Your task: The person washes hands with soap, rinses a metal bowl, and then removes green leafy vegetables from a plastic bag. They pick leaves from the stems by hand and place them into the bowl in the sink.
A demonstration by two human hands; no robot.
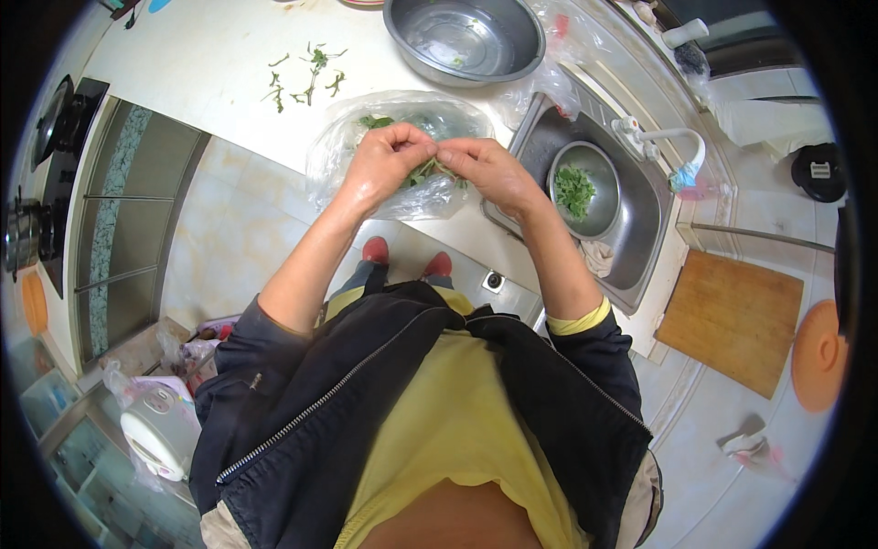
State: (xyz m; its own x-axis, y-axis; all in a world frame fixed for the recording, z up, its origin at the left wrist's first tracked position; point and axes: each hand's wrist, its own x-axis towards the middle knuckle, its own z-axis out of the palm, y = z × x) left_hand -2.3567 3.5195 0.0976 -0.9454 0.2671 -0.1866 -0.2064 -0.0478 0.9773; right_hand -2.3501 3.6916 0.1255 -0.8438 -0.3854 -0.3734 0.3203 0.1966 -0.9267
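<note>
Both hands meet over a clear plastic bag (pixel 329 161) at the counter's edge, with leafy greens (pixel 375 122) inside it. My left hand (pixel 387 161) pinches a thin green stem (pixel 433 165) between thumb and fingers. From the other side my right hand (pixel 483 168) grips the same stem, its fingertips touching those of the left. The hands partly hide the stem and the greens below. On the counter beyond the bag lie several loose stems and leaf scraps (pixel 315 65).
A large metal basin (pixel 466 41) stands behind the bag. In the steel sink (pixel 641 226) to the right sits a metal bowl (pixel 607 175) holding chopped-looking greens (pixel 575 192), under a white faucet (pixel 675 137). A wooden board (pixel 734 319) leans further right; a stove (pixel 58 151) is at left.
</note>
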